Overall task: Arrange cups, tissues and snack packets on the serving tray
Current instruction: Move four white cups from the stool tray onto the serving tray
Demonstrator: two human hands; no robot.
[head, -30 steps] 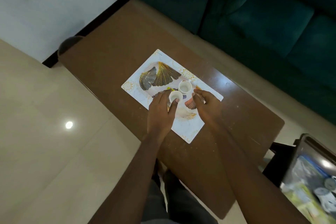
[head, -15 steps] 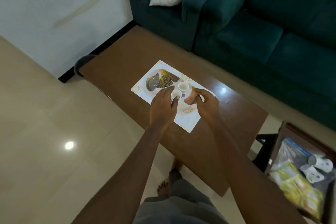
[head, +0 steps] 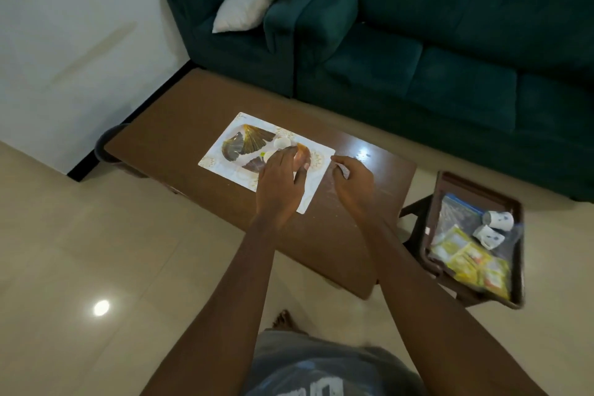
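Resting on a brown wooden table (head: 180,145), the white serving tray (head: 225,154) with its leaf print carries two small white cups: the far cup (head: 282,143) stands clear, while the near cup (head: 269,156) is mostly covered by the left hand (head: 279,183), whose fingers curl around it. Whether they actually grip it cannot be told. The right hand (head: 353,183) hovers over the table just beside the tray's right edge, fingers loosely curled and empty. Well apart to the right, a dark brown bin (head: 430,219) holds two patterned cups (head: 493,228), yellow snack packets (head: 472,262) and a clear bag. A dark green sofa (head: 450,42) with white cushions (head: 257,0) stands behind the table.
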